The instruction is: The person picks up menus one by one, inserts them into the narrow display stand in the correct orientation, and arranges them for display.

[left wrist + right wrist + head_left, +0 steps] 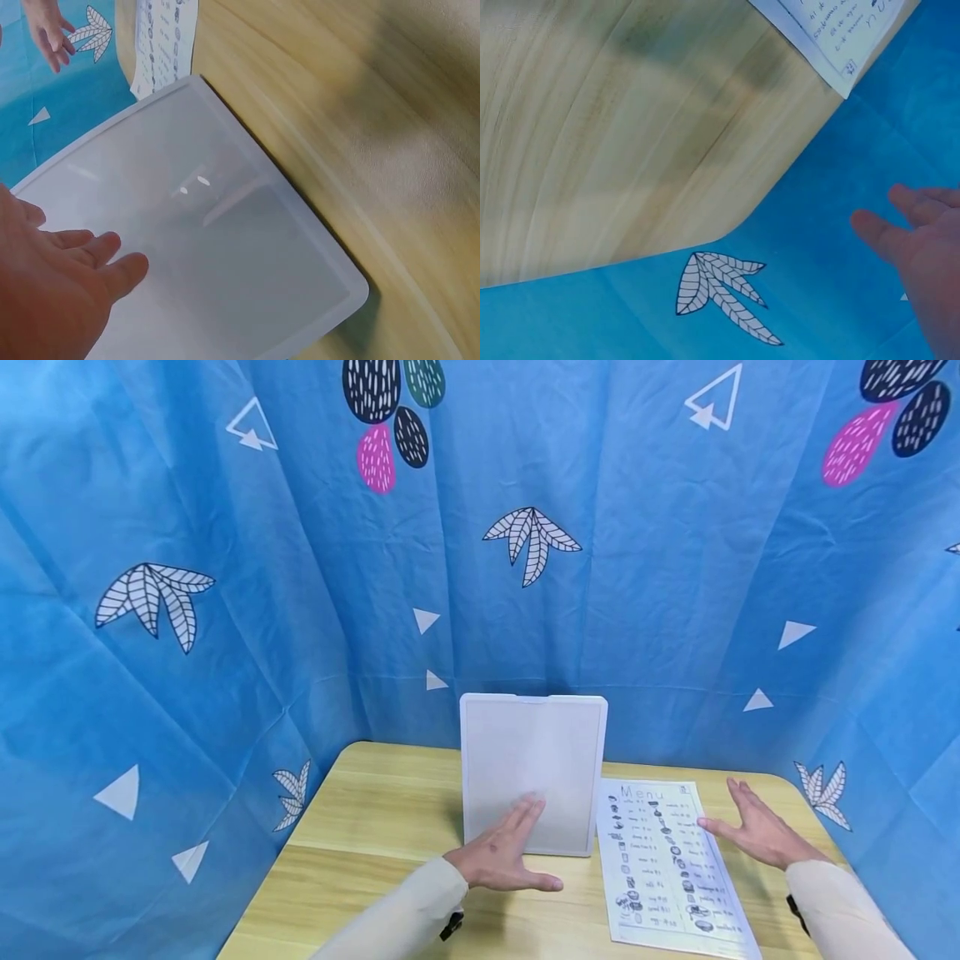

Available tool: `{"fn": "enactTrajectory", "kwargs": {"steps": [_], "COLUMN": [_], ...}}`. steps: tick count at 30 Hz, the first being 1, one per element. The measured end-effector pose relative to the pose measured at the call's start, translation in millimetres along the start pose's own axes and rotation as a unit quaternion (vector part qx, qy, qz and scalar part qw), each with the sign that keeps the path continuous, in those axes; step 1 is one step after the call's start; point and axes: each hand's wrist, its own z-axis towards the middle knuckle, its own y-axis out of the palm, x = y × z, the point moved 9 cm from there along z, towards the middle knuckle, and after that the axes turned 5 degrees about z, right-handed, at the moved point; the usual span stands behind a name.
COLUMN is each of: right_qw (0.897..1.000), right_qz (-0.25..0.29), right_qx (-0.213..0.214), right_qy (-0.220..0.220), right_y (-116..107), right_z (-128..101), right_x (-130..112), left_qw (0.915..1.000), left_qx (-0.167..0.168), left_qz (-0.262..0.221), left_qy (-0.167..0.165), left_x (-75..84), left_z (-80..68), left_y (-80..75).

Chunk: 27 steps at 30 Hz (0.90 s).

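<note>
A translucent white sleeve (pixel 532 772) lies mid-table, the left hand (pixel 501 856) spread flat at its near edge, the right hand (pixel 757 831) held open, empty, beyond the menu sheet (pixel 663 868) beside the sleeve, which could be nudged askew

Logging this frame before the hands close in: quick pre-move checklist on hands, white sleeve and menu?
1. Left hand empty, fingers straight: ok.
2. Right hand empty, fingers spread: ok.
3. White sleeve flat on the table, unobstructed: ok.
4. Left fingers touching the sleeve: cannot tell; they are over its near edge.
5. Menu sheet beside the sleeve, printed side up: ok.
6. Right hand touching the menu: cannot tell.
</note>
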Motion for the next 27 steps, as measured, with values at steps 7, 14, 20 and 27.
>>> {"fn": "enactTrajectory", "kwargs": {"steps": [7, 14, 20, 27], "right_qw": [1.0, 1.0, 1.0, 1.0], "right_qz": [0.013, 0.018, 0.012, 0.015], "right_qx": [-0.014, -0.008, -0.002, 0.0], "right_qy": [0.006, -0.002, -0.001, 0.005], "right_y": [3, 7, 9, 9], "right_z": [0, -2, -3, -1], "right_x": [5, 9, 14, 15], "left_qw": [0.9997, 0.9994, 0.999, 0.9978], "left_qx": [0.008, 0.014, 0.023, 0.03], "left_qz": [-0.023, -0.031, -0.038, -0.059], "left_qy": [-0.007, -0.003, -0.006, -0.008], "left_x": [3.4, 7.6, 8.7, 10.5], "left_z": [4.5, 8.2, 12.4, 17.2], "left_y": [6.1, 15.3, 23.5, 30.9]}}
